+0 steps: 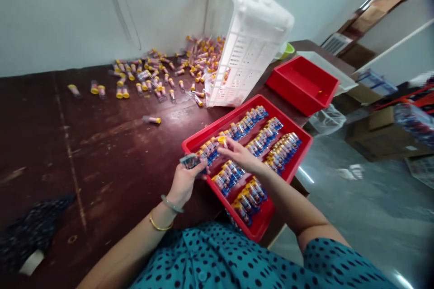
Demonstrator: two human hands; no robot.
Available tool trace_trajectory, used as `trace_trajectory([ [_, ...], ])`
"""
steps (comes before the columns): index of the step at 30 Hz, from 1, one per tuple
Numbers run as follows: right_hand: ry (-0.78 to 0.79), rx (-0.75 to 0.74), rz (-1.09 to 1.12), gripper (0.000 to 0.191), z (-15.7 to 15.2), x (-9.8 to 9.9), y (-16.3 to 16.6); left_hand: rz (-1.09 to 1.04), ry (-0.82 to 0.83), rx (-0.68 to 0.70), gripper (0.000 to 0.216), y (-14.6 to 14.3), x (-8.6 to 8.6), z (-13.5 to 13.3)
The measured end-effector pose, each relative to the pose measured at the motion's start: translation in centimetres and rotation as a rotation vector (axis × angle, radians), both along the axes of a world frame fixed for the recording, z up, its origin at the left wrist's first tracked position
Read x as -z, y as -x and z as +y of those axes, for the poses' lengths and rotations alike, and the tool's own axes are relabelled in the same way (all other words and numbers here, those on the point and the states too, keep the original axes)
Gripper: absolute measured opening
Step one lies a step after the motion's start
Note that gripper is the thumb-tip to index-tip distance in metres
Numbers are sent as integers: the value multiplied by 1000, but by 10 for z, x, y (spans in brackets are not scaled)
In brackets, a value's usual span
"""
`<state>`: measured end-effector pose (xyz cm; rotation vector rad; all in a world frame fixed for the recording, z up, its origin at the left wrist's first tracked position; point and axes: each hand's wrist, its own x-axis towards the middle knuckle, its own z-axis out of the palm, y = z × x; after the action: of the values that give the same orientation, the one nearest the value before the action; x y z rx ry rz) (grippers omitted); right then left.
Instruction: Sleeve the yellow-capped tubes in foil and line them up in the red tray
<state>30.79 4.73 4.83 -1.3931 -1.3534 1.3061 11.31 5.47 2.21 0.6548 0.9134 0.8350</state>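
Note:
My left hand [183,179] is closed around a small labelled tube [190,160], held just left of a red tray [298,162]. My right hand [239,151] reaches over the tray's near left part, its fingertips pinching a yellow-capped tube [222,140] at the end of a row. Several rows of yellow-capped tubes with blue labels [261,140] lie side by side in the tray. A heap of loose pink tubes with yellow caps [162,76] is spread over the dark table [101,153] at the back.
A white plastic crate [251,36] lies tipped on its side against the wall beside the loose tubes. One stray tube [151,119] lies mid-table. An empty-looking red tray [301,83] sits beyond the filled one. A dark cloth [30,230] lies at the left. Cardboard boxes [383,135] stand on the floor right.

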Motion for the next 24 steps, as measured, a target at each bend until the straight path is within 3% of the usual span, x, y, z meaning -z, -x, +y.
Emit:
trace_trajectory([
  [3, 41, -26, 33, 36, -5, 2, 33, -4, -24, -72, 36, 1, 0, -3],
  [6, 36, -21, 33, 38, 0, -2, 43, -31, -15, 34, 35, 12, 0, -3],
  [9, 14, -56, 5, 37, 4, -8, 40, 12, -21, 196, 28, 25, 1, 1],
  [13, -8, -40, 47, 35, 4, -16, 29, 37, -45, 237, 24, 36, 6, 4],
  [18, -231, 44, -53, 28, 5, -26, 9, 87, -75, 293, 25, 42, 15, 5],
  [24, -91, 64, 298, 33, 0, -28, 10, 93, -139, 319, 31, 43, 18, 6],
])
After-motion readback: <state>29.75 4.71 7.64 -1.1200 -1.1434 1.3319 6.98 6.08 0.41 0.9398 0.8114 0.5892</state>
